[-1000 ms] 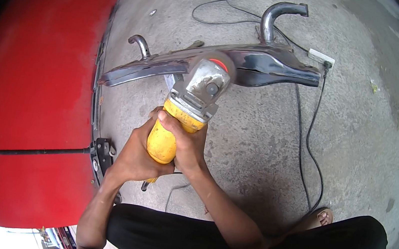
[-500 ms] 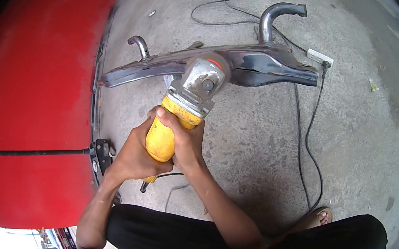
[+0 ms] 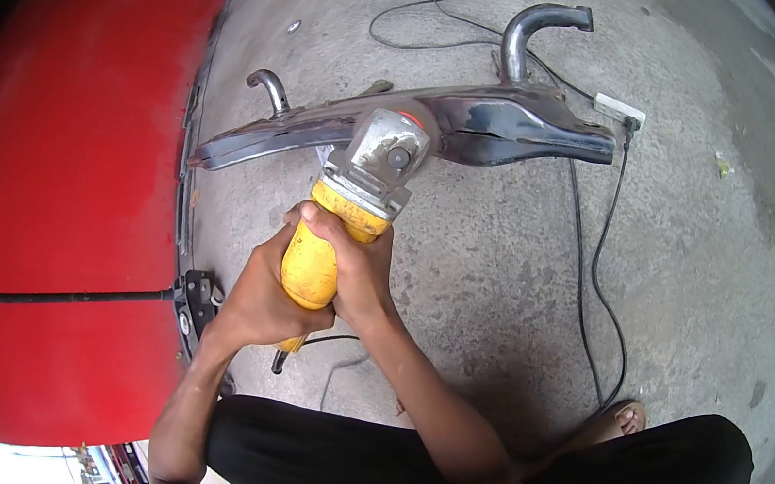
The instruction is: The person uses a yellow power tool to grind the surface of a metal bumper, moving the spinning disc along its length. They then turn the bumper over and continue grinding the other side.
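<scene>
Both my hands are wrapped round a yellow angle grinder (image 3: 311,266) with a worn metal head. My left hand (image 3: 263,294) grips the rear of its body from the left, and my right hand (image 3: 363,278) closes on it from the right, thumb over the top. The grinder's head overlaps the middle of a long, dark metal frame part (image 3: 510,131) on the floor; its disc is blurred, with a bit of red showing at the edge. This part has a curved pipe at its right end and a smaller bent tube toward the left.
A red panel (image 3: 79,201) fills the left side, with a black bar (image 3: 77,297) sticking out over it. On the concrete floor (image 3: 487,304), a white power strip (image 3: 619,109) lies beyond the metal part. A black cable (image 3: 595,279) runs from it toward my foot (image 3: 627,418).
The grinder and both hands have shifted very slightly left along the metal part. My grip is the same.
</scene>
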`<state>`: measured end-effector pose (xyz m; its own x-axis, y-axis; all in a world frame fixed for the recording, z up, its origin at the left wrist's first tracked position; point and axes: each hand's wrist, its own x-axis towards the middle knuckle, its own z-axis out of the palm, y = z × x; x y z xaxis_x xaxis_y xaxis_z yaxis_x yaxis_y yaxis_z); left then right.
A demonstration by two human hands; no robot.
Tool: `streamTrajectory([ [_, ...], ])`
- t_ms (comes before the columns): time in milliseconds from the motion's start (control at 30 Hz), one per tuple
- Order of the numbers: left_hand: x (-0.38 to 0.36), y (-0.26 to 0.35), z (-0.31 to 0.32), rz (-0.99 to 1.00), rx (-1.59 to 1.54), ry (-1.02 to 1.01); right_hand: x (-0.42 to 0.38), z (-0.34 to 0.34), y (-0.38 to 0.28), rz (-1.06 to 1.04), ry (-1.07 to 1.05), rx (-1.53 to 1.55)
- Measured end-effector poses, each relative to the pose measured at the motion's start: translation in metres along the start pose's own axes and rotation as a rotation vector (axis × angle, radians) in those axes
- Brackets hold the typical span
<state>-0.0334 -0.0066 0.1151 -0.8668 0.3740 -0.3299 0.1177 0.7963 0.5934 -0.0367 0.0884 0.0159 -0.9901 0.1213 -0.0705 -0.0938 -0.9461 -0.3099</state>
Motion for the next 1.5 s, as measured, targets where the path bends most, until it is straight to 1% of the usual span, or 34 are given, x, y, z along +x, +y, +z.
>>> streamTrajectory([
  [33, 0.001, -0.001, 0.000, -0.007, -0.002, 0.028, 0.003, 0.001, 0.000, 0.036, -0.025, 0.016],
  [167, 0.003, -0.004, -0.002, 0.018, -0.013, 0.037, 0.005, 0.002, -0.004, 0.011, -0.036, -0.016],
  [267, 0.001, 0.011, -0.001, 0.013, 0.043, 0.000, -0.001, 0.000, -0.003, -0.043, -0.022, -0.006],
  [367, 0.000, 0.007, -0.001, 0.027, 0.033, -0.019, -0.004, 0.000, -0.001, -0.112, -0.022, -0.013],
  [400, 0.000, 0.003, -0.001, 0.021, 0.035, -0.016, -0.002, 0.000, -0.001, -0.107, -0.023, -0.009],
  [467, 0.002, -0.002, -0.001, -0.001, 0.011, 0.023, 0.003, 0.000, -0.001, -0.003, -0.034, 0.005],
  [533, 0.001, -0.002, -0.003, -0.012, 0.002, 0.024, 0.004, 0.001, -0.002, 0.003, -0.039, -0.021],
  [633, 0.001, 0.008, -0.001, 0.016, 0.018, 0.014, -0.001, 0.000, -0.006, -0.032, -0.033, -0.017],
  [700, 0.000, 0.013, 0.000, 0.038, 0.020, -0.007, -0.006, 0.002, -0.009, -0.106, -0.014, -0.023],
  [833, -0.001, 0.014, 0.002, 0.066, 0.024, -0.008, -0.009, -0.001, -0.009, -0.125, -0.033, -0.019],
  [900, -0.002, 0.014, 0.003, 0.058, 0.027, -0.007, -0.010, 0.000, -0.009, -0.127, -0.004, 0.075],
  [1000, -0.002, 0.016, 0.003, 0.057, 0.025, -0.035, -0.010, -0.002, -0.009, -0.167, -0.003, 0.054],
  [1433, 0.003, 0.031, 0.007, 0.078, 0.072, -0.069, -0.015, -0.005, -0.027, -0.193, -0.019, 0.119],
  [1500, 0.003, 0.034, 0.009, 0.082, 0.079, -0.069, -0.016, -0.009, -0.029, -0.177, -0.059, 0.044],
])
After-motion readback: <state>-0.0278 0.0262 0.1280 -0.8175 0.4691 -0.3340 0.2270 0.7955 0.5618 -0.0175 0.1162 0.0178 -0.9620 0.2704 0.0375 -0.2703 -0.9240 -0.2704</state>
